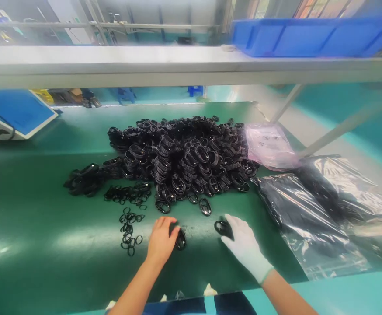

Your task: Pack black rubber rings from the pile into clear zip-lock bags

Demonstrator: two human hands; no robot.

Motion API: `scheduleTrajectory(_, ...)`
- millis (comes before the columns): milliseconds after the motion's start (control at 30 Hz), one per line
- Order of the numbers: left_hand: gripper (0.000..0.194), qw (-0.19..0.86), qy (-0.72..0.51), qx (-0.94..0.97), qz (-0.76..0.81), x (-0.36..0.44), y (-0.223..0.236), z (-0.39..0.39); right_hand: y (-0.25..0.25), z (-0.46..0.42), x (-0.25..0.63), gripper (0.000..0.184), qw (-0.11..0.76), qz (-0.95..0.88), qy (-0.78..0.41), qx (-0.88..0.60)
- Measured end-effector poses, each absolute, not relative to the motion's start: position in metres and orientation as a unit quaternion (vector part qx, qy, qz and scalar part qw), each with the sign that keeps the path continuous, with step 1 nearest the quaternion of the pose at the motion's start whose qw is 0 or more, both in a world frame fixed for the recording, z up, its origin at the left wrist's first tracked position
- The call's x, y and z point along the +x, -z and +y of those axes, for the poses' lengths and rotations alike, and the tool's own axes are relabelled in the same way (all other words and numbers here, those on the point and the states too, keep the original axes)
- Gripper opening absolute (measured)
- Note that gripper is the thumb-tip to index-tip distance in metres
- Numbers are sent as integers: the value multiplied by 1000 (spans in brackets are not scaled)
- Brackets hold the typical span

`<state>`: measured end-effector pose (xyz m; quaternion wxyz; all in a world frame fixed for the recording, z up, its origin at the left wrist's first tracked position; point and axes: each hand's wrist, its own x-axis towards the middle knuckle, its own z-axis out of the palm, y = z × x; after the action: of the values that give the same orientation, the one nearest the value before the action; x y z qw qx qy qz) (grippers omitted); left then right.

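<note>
My left hand [161, 239] is bare, its thumb and fingers closed on the edge of a coiled black cable [181, 240] on the green table. A white glove covers my right hand [245, 245], which grips another coiled black cable [222, 227] between thumb and fingers. Just beyond, a single cable coil [205, 206] lies apart from the large heap of black cable coils [191, 162]. To the left of my left hand are several small black rings [128, 232], loosely scattered, with a denser cluster of them behind.
Clear plastic bags with dark contents [309, 218] lie at the right, near a pinkish plastic bag [269, 144]. A white shelf [145, 65] spans above the green table [46, 210], carrying a blue bin [312, 38]. A blue-sided box [17, 111] stands back left.
</note>
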<state>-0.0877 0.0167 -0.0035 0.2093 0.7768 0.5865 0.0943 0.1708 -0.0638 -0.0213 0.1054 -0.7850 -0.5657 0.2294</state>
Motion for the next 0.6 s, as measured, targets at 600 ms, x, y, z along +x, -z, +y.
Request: scheduleTrajectory(600, 50, 152, 117, 718, 669, 8, -8, -22, 22, -53, 219, 52, 304, -357, -597, -651)
